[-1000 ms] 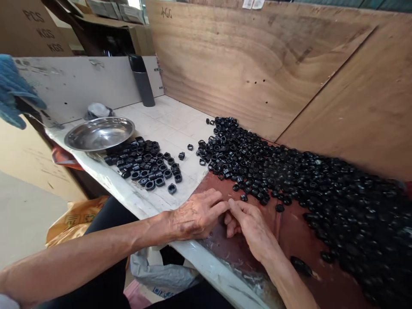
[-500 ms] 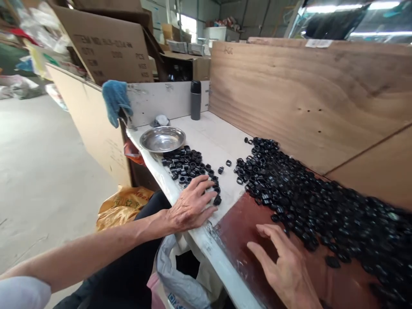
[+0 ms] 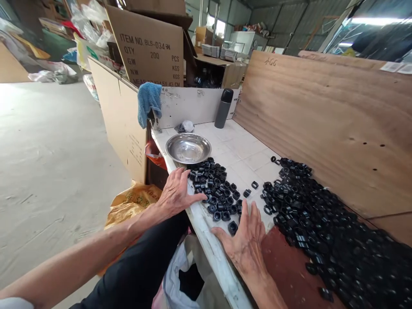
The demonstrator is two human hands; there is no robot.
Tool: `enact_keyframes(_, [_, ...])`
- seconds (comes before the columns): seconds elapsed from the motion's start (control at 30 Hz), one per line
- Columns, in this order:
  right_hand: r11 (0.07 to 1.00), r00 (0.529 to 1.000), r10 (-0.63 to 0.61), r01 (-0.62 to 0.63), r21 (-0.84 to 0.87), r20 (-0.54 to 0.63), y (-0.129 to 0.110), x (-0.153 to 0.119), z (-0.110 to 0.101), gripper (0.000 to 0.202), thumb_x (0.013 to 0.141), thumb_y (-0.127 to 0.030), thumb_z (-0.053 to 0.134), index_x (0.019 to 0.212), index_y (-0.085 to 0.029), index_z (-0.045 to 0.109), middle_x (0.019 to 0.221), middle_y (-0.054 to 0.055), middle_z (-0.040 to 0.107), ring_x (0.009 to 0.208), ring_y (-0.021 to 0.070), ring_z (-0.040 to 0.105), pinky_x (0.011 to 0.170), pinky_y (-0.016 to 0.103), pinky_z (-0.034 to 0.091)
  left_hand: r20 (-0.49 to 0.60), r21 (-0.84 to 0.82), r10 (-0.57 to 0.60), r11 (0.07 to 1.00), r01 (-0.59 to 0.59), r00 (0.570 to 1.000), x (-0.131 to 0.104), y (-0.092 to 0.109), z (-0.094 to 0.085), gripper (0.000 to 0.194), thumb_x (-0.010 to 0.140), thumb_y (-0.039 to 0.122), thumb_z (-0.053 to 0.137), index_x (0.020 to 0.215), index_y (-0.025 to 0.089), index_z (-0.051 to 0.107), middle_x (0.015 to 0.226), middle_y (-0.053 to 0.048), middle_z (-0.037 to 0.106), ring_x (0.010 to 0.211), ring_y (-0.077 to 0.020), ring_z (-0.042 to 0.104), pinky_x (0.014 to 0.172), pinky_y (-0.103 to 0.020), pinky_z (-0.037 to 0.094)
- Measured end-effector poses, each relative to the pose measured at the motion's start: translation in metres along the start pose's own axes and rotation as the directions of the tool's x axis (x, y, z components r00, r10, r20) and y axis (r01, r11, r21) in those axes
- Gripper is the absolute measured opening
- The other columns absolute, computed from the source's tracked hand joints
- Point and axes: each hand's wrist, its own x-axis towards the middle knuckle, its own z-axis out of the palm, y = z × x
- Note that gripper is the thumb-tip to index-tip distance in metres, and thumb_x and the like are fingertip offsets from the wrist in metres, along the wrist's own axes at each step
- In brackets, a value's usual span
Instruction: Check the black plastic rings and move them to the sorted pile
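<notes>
Beside the black rings [image 3: 222,198], probably light, stiff and best rim-pinched, the left hand [image 3: 174,192] and right hand [image 3: 246,243] are spread.

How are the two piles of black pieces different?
The big pile spreads much wider than the small pile. The big pile reaches onto the red surface; the small pile lies on the white tabletop, near the metal bowl. Both hold little black pieces.

I read "ITEM NO. BLS-034, QTY. 200 PCS" on the eleven-o'clock cardboard carton [image 3: 149,51], "GG" on the one-o'clock plywood board [image 3: 322,116].
</notes>
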Motion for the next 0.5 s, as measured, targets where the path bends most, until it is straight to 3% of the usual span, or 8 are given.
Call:
enact_keyframes(0.13, [0.996,0.998,-0.058,0.056,0.062,0.038,-0.006,0.026,0.012,0.113,0.077,-0.079,0.067,0.161,-0.012,0.027,0.16,0.033,0.028,0.147,0.0511,0.03,0.108,0.072,0.034,0.107,-0.01,0.085,0.996,-0.085,0.991,0.005,0.019,0.019,0.111,0.068,0.084,0.067,0.145,0.008,0.043,0.147,-0.03,0.044,0.14,-0.0509,0.043,0.112,-0.069,0.038])
enact_keyframes(0.3, [0.979,0.991,-0.135,0.132,0.155,0.012,-0.008,0.048,0.02,0.086,0.09,-0.064,0.063,0.157,-0.015,0.038,0.156,0.027,0.038,0.145,0.0431,0.037,0.11,0.066,0.038,0.083,-0.064,0.088,0.994,-0.083,0.993,0.007,0.053,0.036,0.07,0.094,0.061,0.056,0.138,0.006,0.05,0.149,-0.031,0.039,0.14,-0.0502,0.039,0.108,-0.067,0.042])
enact_keyframes(0.5, [0.97,0.986,-0.167,0.164,0.18,-0.003,-0.003,0.065,0.026,0.066,0.095,-0.055,0.063,0.148,-0.016,0.051,0.154,0.023,0.042,0.143,0.0404,0.038,0.111,0.066,0.038,0.113,-0.123,0.005,0.992,0.009,0.994,0.028,0.07,0.038,0.039,0.096,0.042,0.059,0.122,0.013,0.062,0.14,-0.023,0.044,0.122,-0.0391,0.051,0.098,-0.059,0.052])
